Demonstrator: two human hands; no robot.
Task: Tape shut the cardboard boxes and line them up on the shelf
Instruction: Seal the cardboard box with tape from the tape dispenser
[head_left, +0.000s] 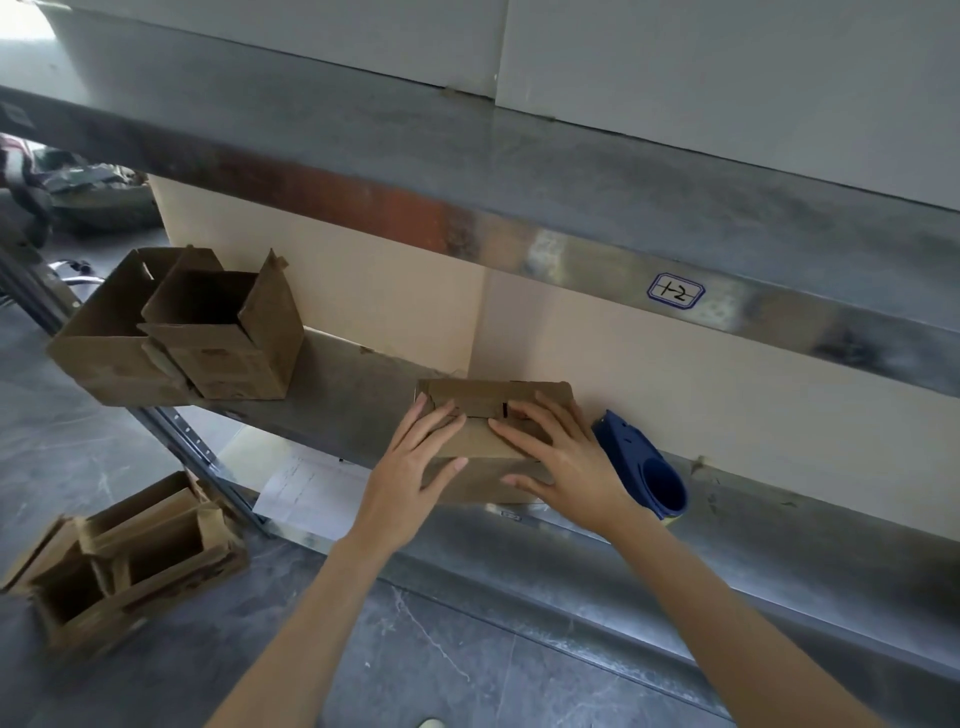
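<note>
Box (491, 399) sits on the shelf (353, 395) with its flaps folded down. Left hand (415, 467) and right hand (553, 460) press them flat with straight fingers, gripping nothing, probably to keep the seam closed for taping. Dispenser (644, 467) lies just beside the right hand, within reach; open boxes (208, 332) stand well apart.

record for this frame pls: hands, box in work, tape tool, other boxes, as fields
shelf: metal, holds the boxes
box: on shelf, flaps folded down; tape on seam cannot be told
left grip: flat on box top, fingers straight
right grip: flat on box top, fingers straight
tape dispenser: blue, on shelf just right of box, untouched
open boxes: two, at left end of shelf, flaps up
floor boxes: open, lower left
label: handwritten, on beam above
</note>
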